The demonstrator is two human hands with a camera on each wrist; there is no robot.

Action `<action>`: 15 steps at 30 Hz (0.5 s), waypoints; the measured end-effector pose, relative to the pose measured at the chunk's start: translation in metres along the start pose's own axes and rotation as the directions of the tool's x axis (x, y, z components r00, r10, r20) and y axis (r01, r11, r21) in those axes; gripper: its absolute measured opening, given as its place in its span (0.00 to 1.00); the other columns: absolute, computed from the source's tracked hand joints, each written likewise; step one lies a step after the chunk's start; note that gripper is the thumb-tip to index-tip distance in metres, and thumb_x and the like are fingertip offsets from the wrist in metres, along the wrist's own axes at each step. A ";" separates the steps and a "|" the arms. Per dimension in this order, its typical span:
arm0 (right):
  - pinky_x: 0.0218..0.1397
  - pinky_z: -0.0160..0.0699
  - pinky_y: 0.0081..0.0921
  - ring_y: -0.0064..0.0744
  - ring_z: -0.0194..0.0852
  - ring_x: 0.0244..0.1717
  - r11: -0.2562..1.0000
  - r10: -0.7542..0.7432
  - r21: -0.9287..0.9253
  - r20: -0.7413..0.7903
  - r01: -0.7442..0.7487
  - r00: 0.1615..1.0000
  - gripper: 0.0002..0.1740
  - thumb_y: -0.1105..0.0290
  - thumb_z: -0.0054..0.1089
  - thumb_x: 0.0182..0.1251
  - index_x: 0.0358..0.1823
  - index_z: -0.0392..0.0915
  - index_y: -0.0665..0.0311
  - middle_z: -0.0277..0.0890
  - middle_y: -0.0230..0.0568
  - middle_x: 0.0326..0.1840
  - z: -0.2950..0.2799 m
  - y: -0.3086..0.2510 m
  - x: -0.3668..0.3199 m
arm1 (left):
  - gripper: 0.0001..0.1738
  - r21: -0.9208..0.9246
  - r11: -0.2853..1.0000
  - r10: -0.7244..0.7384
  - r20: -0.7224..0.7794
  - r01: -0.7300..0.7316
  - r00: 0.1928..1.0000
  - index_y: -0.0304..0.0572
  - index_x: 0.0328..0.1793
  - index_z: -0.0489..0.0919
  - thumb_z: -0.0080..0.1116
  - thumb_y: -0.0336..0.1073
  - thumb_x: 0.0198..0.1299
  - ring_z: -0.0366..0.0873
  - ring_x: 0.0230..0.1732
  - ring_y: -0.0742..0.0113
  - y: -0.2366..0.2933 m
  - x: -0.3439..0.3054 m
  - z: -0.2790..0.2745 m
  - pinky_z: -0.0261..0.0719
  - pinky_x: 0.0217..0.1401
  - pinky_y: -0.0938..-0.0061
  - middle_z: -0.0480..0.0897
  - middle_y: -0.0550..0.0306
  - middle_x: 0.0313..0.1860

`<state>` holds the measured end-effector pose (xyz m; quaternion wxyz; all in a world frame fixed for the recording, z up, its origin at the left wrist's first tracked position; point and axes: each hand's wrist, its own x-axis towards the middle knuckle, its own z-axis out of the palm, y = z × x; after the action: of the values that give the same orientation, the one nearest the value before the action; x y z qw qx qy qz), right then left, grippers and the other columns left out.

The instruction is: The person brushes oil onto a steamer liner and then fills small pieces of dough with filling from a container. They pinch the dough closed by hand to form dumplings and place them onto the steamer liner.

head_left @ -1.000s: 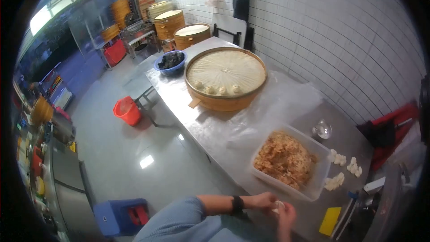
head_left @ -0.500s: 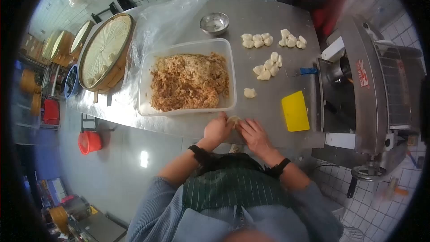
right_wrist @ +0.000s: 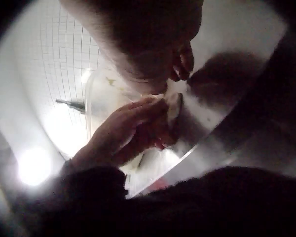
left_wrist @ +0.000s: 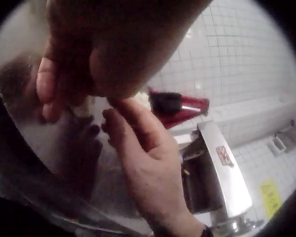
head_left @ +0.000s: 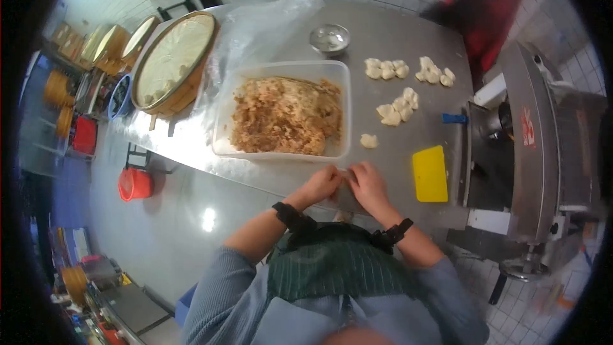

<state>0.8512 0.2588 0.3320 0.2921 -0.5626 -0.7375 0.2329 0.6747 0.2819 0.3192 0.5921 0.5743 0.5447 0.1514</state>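
Observation:
Just in front of the filling tub, both hands meet over a small piece of pale dough wrapper point(head_left: 345, 172). My left hand point(head_left: 321, 184) pinches it from the left, fingers curled. From the other side my right hand point(head_left: 368, 185) holds it with thumb and fingertips. Most of the dough wrapper is hidden by the fingers; the right wrist view shows its pale edge point(right_wrist: 174, 106) at the left fingertips. A translucent tub point(head_left: 347, 112) of minced filling point(head_left: 287, 115) stands right behind the hands. One loose dough piece point(head_left: 368, 141) lies beyond the right hand.
Several dough pieces point(head_left: 397, 107) lie in clusters further back, near a metal bowl point(head_left: 329, 39). A yellow scraper point(head_left: 430, 174) is to the right, before a steel machine point(head_left: 533, 134). Left of the tub are plastic sheeting point(head_left: 255, 38) and a bamboo steamer point(head_left: 182, 92).
The head view has swung from the steamer side round to the worktop. Since half a second ago, the hands have drawn in round the dough wrapper, which showed more of its round face then.

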 end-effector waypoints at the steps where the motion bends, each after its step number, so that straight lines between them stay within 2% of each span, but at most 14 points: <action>1: 0.43 0.73 0.39 0.51 0.71 0.43 1.000 -0.027 0.010 0.043 0.027 0.999 0.08 0.71 0.59 0.58 0.38 0.77 0.64 0.70 0.46 0.37 0.003 -0.004 0.007 | 0.14 -0.139 0.989 -0.041 0.042 0.046 0.998 0.36 0.41 0.69 0.46 0.42 0.70 0.80 0.21 0.63 -0.008 -0.007 -0.005 0.77 0.23 0.71 0.80 0.51 0.22; 2: 0.40 0.73 0.39 0.52 0.72 0.40 0.999 -0.045 0.004 0.052 0.045 0.998 0.07 0.70 0.59 0.59 0.36 0.76 0.64 0.71 0.47 0.35 0.006 -0.001 0.009 | 0.14 -0.279 0.957 -0.068 0.064 0.084 0.996 0.37 0.41 0.70 0.46 0.43 0.70 0.80 0.21 0.63 -0.015 -0.015 -0.013 0.78 0.24 0.71 0.80 0.52 0.22; 3: 0.38 0.73 0.38 0.53 0.73 0.38 0.995 -0.095 0.012 0.066 0.094 0.993 0.07 0.69 0.59 0.60 0.35 0.76 0.65 0.72 0.48 0.33 0.013 0.002 0.011 | 0.15 -0.248 0.965 -0.068 0.075 0.085 0.995 0.37 0.43 0.70 0.47 0.44 0.70 0.81 0.23 0.64 -0.016 -0.026 -0.024 0.79 0.25 0.71 0.79 0.53 0.23; 4: 0.35 0.73 0.37 0.48 0.74 0.31 0.991 0.048 0.116 0.182 -0.070 0.982 0.09 0.66 0.60 0.62 0.33 0.75 0.66 0.73 0.48 0.28 0.007 -0.018 0.016 | 0.15 -0.214 0.974 -0.069 0.052 0.078 0.996 0.37 0.44 0.70 0.47 0.45 0.70 0.81 0.25 0.64 -0.017 -0.036 -0.037 0.79 0.26 0.71 0.79 0.54 0.23; 5: 0.31 0.72 0.32 0.35 0.74 0.26 0.927 0.119 0.307 0.303 -0.215 0.945 0.10 0.67 0.61 0.63 0.31 0.75 0.66 0.75 0.42 0.25 0.010 -0.023 0.022 | 0.17 -0.110 0.994 0.001 0.049 0.005 0.999 0.37 0.48 0.70 0.48 0.46 0.69 0.80 0.26 0.66 -0.039 -0.033 -0.048 0.80 0.29 0.72 0.79 0.55 0.27; 6: 0.32 0.73 0.27 0.25 0.72 0.27 0.895 0.069 0.394 0.339 -0.208 0.938 0.07 0.70 0.62 0.62 0.32 0.75 0.66 0.75 0.37 0.26 0.016 -0.023 0.020 | 0.21 -0.282 0.959 -0.032 -0.037 0.021 0.999 0.39 0.41 0.72 0.50 0.52 0.67 0.78 0.24 0.68 -0.045 -0.041 -0.050 0.79 0.27 0.72 0.78 0.57 0.24; 7: 0.33 0.74 0.25 0.22 0.72 0.29 0.859 0.027 0.468 0.368 -0.210 0.930 0.05 0.74 0.62 0.60 0.34 0.74 0.66 0.76 0.35 0.27 0.006 -0.043 0.018 | 0.26 -0.297 0.947 -0.126 0.017 0.125 0.992 0.40 0.50 0.73 0.46 0.58 0.68 0.76 0.32 0.69 -0.035 -0.056 -0.058 0.79 0.35 0.73 0.78 0.57 0.36; 8: 0.35 0.76 0.28 0.28 0.74 0.28 0.879 -0.103 0.466 0.390 -0.100 0.915 0.08 0.70 0.62 0.61 0.36 0.75 0.66 0.75 0.37 0.28 0.002 -0.052 0.022 | 0.31 -0.456 0.889 -0.039 0.010 0.040 0.999 0.42 0.52 0.74 0.41 0.64 0.67 0.76 0.35 0.69 -0.036 -0.070 -0.059 0.79 0.38 0.73 0.78 0.59 0.39; 9: 0.40 0.76 0.26 0.27 0.74 0.33 0.887 -0.095 0.445 0.431 -0.120 0.897 0.03 0.74 0.57 0.62 0.35 0.74 0.65 0.75 0.36 0.29 0.003 -0.066 0.023 | 0.34 -0.569 0.814 -0.058 0.118 0.116 0.991 0.41 0.55 0.74 0.38 0.66 0.67 0.77 0.36 0.69 -0.046 -0.068 -0.061 0.79 0.40 0.75 0.79 0.59 0.41; 10: 0.43 0.72 0.24 0.26 0.73 0.41 0.877 -0.116 0.437 0.600 -0.202 0.792 0.11 0.71 0.55 0.67 0.47 0.76 0.67 0.76 0.38 0.39 -0.032 -0.117 0.031 | 0.37 -0.786 0.611 0.101 0.198 0.097 0.975 0.38 0.56 0.74 0.36 0.66 0.67 0.79 0.38 0.70 -0.050 -0.070 -0.053 0.79 0.41 0.76 0.80 0.58 0.43; 11: 0.43 0.73 0.26 0.29 0.75 0.42 0.830 -0.125 0.494 0.617 -0.259 0.777 0.11 0.71 0.54 0.66 0.47 0.76 0.67 0.77 0.41 0.39 -0.020 -0.123 0.034 | 0.37 -0.878 0.471 0.202 0.200 0.084 0.959 0.35 0.56 0.75 0.36 0.65 0.68 0.80 0.40 0.71 -0.051 -0.077 -0.055 0.79 0.41 0.77 0.81 0.57 0.44; 12: 0.43 0.73 0.26 0.29 0.75 0.42 0.831 -0.173 0.512 0.610 -0.218 0.773 0.11 0.71 0.54 0.66 0.47 0.76 0.67 0.77 0.41 0.39 -0.012 -0.133 0.035 | 0.35 -0.924 0.373 0.232 0.182 0.085 0.956 0.36 0.54 0.76 0.37 0.64 0.69 0.79 0.40 0.72 -0.046 -0.087 -0.056 0.78 0.43 0.78 0.80 0.60 0.43; 14: 0.45 0.74 0.28 0.32 0.76 0.44 0.887 -0.202 0.450 0.583 -0.105 0.787 0.11 0.72 0.55 0.66 0.47 0.76 0.68 0.78 0.44 0.41 -0.005 -0.157 0.040 | 0.31 -0.935 0.337 0.374 0.023 -0.113 0.927 0.40 0.54 0.77 0.38 0.61 0.70 0.79 0.44 0.70 -0.029 -0.110 -0.064 0.77 0.47 0.74 0.82 0.63 0.43; 15: 0.45 0.74 0.28 0.32 0.76 0.44 0.882 -0.250 0.467 0.581 -0.067 0.774 0.11 0.72 0.55 0.66 0.47 0.76 0.68 0.78 0.44 0.41 0.001 -0.157 0.046 | 0.31 -0.926 0.343 0.375 -0.021 -0.159 0.927 0.40 0.54 0.77 0.38 0.61 0.70 0.79 0.44 0.70 -0.034 -0.112 -0.081 0.77 0.47 0.74 0.82 0.63 0.43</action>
<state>0.7323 0.2627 0.4445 0.1669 -0.3288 -0.7419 0.5601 0.5530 0.2231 0.3639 0.8257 0.2461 0.2076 0.4632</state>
